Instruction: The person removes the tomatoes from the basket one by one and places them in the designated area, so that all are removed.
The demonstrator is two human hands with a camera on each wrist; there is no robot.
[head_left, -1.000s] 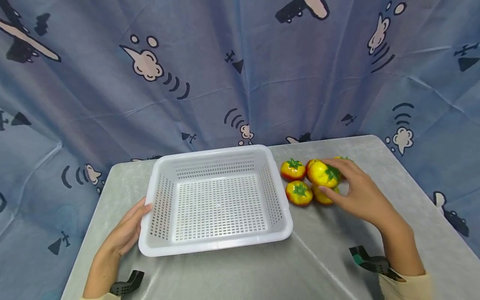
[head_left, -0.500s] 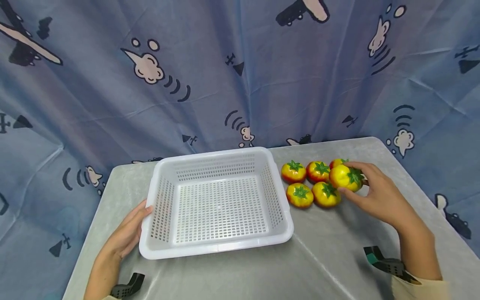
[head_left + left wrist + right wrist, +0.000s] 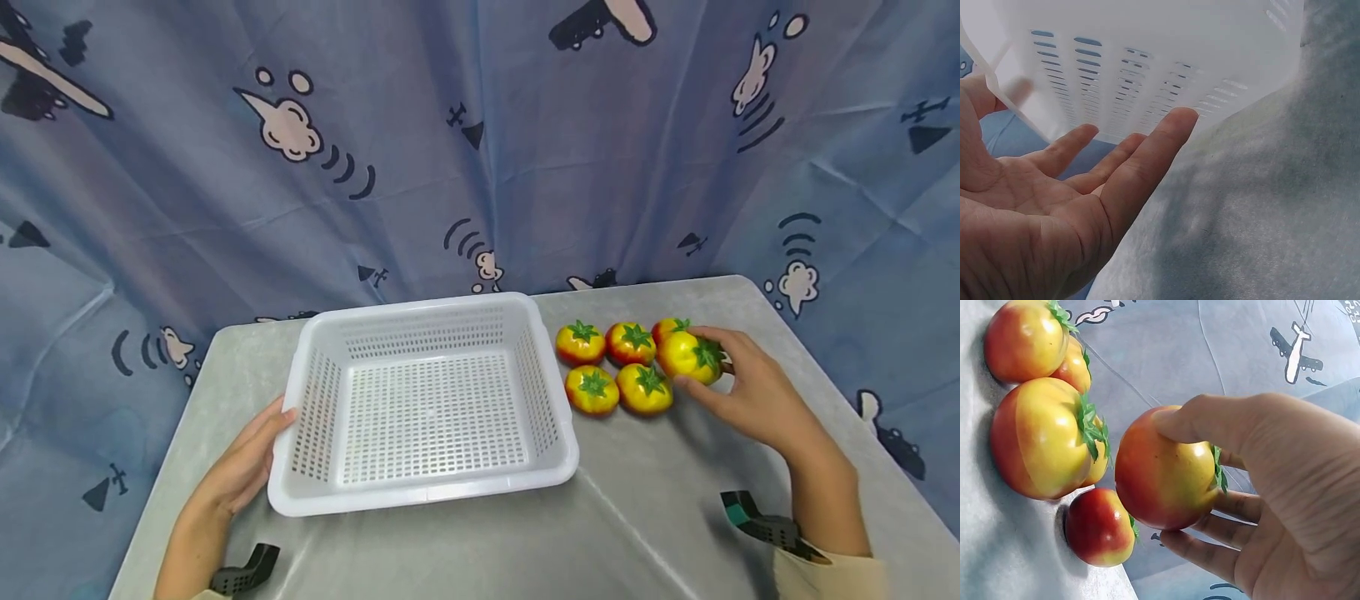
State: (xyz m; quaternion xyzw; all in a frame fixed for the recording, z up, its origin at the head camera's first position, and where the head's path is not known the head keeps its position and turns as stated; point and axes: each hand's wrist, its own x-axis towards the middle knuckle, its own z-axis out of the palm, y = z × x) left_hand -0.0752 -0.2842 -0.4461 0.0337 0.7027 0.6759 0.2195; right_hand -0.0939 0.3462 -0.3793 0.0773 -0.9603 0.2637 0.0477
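Observation:
My left hand point(image 3: 243, 462) holds the left rim of a white perforated plastic basket point(image 3: 423, 494), thumb over the rim. In the left wrist view, fairly straight fingers point(image 3: 1147, 165) lie under and against the basket's outer wall point(image 3: 1166, 37). A red-and-yellow tomato point(image 3: 686, 354) with a green leafy top is gripped between the thumb and fingers of my right hand point(image 3: 757, 392). It hangs above the table in the right wrist view, where the same tomato point(image 3: 1166, 472) partly hides the fingers. Several similar tomatoes point(image 3: 592, 390) sit close together in two rows right of the basket.
The grey table point(image 3: 465, 550) ends at a back edge just behind the basket and tomatoes. Behind it hangs a blue patterned curtain point(image 3: 420, 167). A black wrist device point(image 3: 772, 529) sits on the right forearm, another wrist device point(image 3: 247, 571) on the left.
My right hand has carried the tomato to the right, from over the middle tomatoes to beside the rear right one, then stayed nearly still. The left hand keeps its hold on the basket.

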